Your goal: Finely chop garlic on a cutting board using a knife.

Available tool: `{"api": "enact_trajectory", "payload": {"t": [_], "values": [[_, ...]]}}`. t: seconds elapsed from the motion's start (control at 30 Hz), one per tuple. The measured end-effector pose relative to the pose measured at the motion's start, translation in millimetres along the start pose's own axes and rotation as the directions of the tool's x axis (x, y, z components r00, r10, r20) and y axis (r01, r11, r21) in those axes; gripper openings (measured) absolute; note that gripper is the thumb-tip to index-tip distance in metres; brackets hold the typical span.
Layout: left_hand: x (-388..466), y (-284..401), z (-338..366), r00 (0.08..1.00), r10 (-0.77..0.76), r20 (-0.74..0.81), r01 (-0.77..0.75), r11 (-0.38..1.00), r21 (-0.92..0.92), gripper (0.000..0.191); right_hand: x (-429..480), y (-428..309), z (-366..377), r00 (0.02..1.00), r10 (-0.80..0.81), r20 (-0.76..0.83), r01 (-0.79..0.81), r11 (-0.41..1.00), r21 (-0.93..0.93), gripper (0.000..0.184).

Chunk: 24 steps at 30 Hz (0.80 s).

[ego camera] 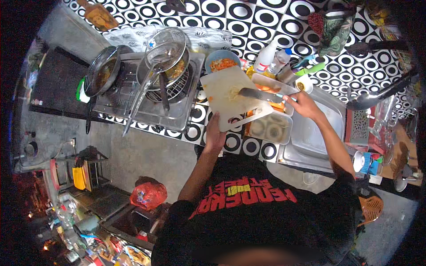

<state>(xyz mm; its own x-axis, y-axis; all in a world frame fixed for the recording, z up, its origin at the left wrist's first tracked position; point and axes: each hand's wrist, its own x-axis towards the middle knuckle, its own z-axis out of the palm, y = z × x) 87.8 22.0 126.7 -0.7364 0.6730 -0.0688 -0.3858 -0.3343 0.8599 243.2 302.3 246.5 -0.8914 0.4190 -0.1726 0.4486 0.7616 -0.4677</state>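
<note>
My left hand grips the near edge of a white plastic cutting board, lifted and slanted over the counter. In my right hand is a kitchen knife with a dark blade and a light blue handle. The blade's tip touches a small heap of pale chopped food on the board. Just beyond the board's far edge stands a blue bowl of diced orange and white food. To the right, partly behind the board and knife, are clear plastic containers, one with orange pieces.
A gas stove on the left bears a wok with a strainer and ladle, and a lidded pan. Behind the containers stand a white bottle, a clear bottle and a small white cup. A metal sink lies right.
</note>
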Motion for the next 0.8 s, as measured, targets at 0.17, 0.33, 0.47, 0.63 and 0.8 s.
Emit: {"api": "enact_trajectory", "payload": {"t": [0.17,0.33,0.47,0.63,0.8], "values": [[3.3,-0.2,2.9,0.949,-0.301,-0.090,0.226,0.853,-0.470,0.037,12.4,-12.3,-11.0,0.990,-0.091,0.110,0.099,0.993,-0.067,0.051],[2.4,1.3,5.2,0.952,-0.297,-0.070,0.240,0.871,-0.428,0.038,34.8,-8.1,-8.0,0.964,-0.158,0.214,0.200,0.960,-0.193,0.054],[3.7,7.0,13.8,0.945,-0.307,-0.116,0.236,0.879,-0.414,0.036,49.1,-3.8,-2.6,0.943,-0.203,0.264,0.256,0.949,-0.184,0.056],[3.1,6.5,13.9,0.938,-0.311,-0.151,0.222,0.877,-0.426,0.036,67.2,-6.7,2.4,0.938,-0.178,0.299,0.248,0.944,-0.217,0.054],[3.4,14.2,17.9,0.929,-0.336,-0.157,0.252,0.883,-0.396,0.038,84.2,-0.7,6.8,0.931,-0.217,0.292,0.275,0.945,-0.175,0.051]]}}
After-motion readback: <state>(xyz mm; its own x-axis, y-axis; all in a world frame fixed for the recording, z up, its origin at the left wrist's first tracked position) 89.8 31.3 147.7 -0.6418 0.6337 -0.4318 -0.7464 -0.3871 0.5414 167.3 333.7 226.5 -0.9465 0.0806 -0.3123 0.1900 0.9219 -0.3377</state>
